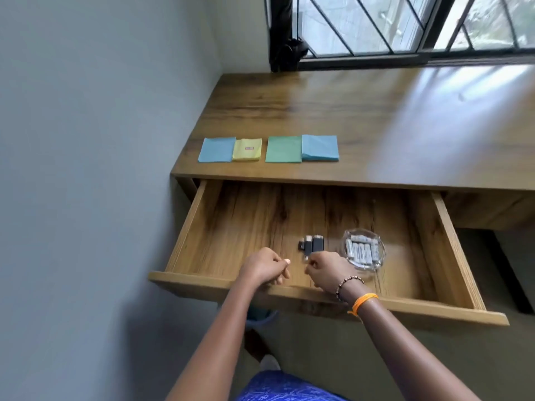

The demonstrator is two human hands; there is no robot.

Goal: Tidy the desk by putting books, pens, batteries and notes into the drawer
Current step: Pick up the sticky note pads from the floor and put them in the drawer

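Observation:
The wooden drawer (188, 224) under the desk (376, 123) stands pulled out. Inside it lie a few small black flash drives (315, 245) and a clear glass dish (382, 254) holding several white batteries (361, 251). Both of my hands are in the drawer near its front edge. My right hand (327, 272) has curled fingers that pinch the near end of one black drive. My left hand (265, 267) is curled into a loose fist just left of it, with nothing visible in it. Four note pads lie in a row on the desk: blue (217, 149), yellow (247, 149), green (283, 149) and blue (320, 148).
A grey wall (101, 140) runs along the desk's left side. A barred window (405, 24) is behind the desk. The drawer's front panel (434, 309) juts toward me over my arms. A second drawer front (492, 209) to the right is closed.

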